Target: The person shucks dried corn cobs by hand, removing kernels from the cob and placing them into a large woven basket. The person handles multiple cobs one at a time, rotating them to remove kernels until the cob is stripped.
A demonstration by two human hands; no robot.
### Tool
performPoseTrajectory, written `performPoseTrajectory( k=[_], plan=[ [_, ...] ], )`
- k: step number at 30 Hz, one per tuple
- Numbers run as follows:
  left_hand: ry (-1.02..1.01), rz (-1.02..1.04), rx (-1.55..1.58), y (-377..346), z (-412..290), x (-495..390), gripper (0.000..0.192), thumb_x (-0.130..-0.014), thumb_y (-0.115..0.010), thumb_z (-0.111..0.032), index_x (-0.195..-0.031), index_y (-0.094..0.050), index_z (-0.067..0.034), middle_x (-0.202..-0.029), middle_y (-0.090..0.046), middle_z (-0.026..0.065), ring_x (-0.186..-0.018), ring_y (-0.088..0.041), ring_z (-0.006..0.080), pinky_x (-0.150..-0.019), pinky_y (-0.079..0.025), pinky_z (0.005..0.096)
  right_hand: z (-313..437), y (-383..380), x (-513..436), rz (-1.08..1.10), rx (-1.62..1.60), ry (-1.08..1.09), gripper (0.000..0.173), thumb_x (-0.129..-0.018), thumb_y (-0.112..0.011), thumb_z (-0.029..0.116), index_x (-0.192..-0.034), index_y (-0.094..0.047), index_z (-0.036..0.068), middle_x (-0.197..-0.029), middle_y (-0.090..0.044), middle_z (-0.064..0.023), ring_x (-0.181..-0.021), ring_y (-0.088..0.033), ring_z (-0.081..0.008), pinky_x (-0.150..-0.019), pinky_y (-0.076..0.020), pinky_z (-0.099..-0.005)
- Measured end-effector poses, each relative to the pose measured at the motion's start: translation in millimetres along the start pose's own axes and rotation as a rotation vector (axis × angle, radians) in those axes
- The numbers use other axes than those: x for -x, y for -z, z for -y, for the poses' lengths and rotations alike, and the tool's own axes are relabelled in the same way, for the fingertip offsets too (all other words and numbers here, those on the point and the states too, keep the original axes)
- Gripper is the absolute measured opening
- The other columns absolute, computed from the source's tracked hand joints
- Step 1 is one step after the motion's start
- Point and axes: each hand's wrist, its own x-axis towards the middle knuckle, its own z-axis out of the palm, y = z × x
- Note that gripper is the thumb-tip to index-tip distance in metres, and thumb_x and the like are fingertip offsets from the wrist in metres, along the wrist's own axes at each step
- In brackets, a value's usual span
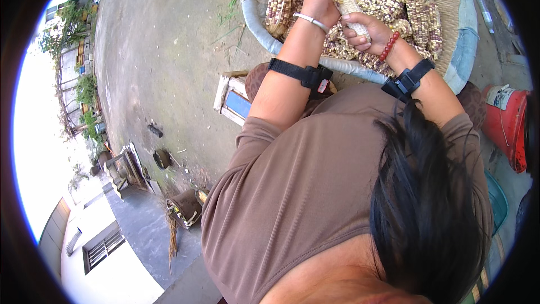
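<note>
A corn cob [348,3], mostly stripped to its pale core with some kernels at the upper end, lies slantwise between my hands. My left hand [321,5], with a white bangle at the wrist, holds it near the upper end. Around its lower end, the fingers of my right hand [366,33] are closed, the thumb along the cob; a red bead bracelet is on this wrist. Both hands are over a round woven basket [449,21] with a blue cloth-bound rim. Purple-and-cream corn ears [282,2] lie in it, with loose kernels [371,3] among them.
Left of my knee stands a small wooden stool [231,95] with a blue panel. To the right are a red bucket [504,122], a teal basin [498,202] and a plastic bottle [484,12]. A straw broom [172,236] lies on the ground farther left.
</note>
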Motion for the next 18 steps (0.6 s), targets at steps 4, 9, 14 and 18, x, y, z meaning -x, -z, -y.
performPoseTrajectory(
  k=[4, 9, 14, 18],
  plan=[
    [-0.018, 0.237, -0.063, 4, -6, 8, 0.026, -0.084, -0.045, -0.013, -0.106, -0.044, 0.0, -0.093, -0.053, 0.0168, -0.087, -0.052, 0.0261, -0.081, -0.041, 0.0383, 2, 5, 2, 0.102, -0.06, -0.004, 0.016, -0.077, -0.053, 0.023, -0.078, -0.047, 0.008, -0.06, -0.045, 0.0007, -0.039, -0.036, -0.0012, -0.031, -0.0262, -0.0119],
    [-0.085, 0.147, -0.132, 8, 0, 4, 0.021, -0.081, -0.049, -0.005, -0.101, -0.048, -0.001, -0.088, -0.054, 0.0101, -0.083, -0.052, 0.0206, -0.077, -0.043, 0.0353, -1, 2, 0, 0.069, -0.086, -0.017, 0.017, -0.077, -0.054, 0.024, -0.076, -0.048, 0.007, -0.06, -0.046, 0.0003, -0.039, -0.037, -0.0013, -0.031, -0.0267, -0.0118],
    [-0.12, 0.055, -0.167, 10, 8, -2, 0.018, -0.078, -0.053, -0.003, -0.096, -0.049, -0.002, -0.085, -0.053, 0.0069, -0.08, -0.051, 0.0177, -0.071, -0.044, 0.0325, -2, 2, -1, 0.073, -0.127, -0.006, 0.017, -0.077, -0.054, 0.023, -0.075, -0.048, 0.008, -0.06, -0.046, -0.0001, -0.039, -0.037, -0.0012, -0.03, -0.0264, -0.0114],
    [-0.161, -0.052, -0.167, 7, 14, -5, 0.02, -0.077, -0.055, -0.004, -0.094, -0.046, -0.002, -0.081, -0.053, 0.0077, -0.072, -0.053, 0.0181, -0.063, -0.046, 0.0317, -4, 0, -1, 0.052, -0.148, -0.009, 0.016, -0.077, -0.054, 0.022, -0.075, -0.046, 0.008, -0.059, -0.045, -0.0001, -0.04, -0.038, -0.001, -0.03, -0.0263, -0.0112]
  ],
)
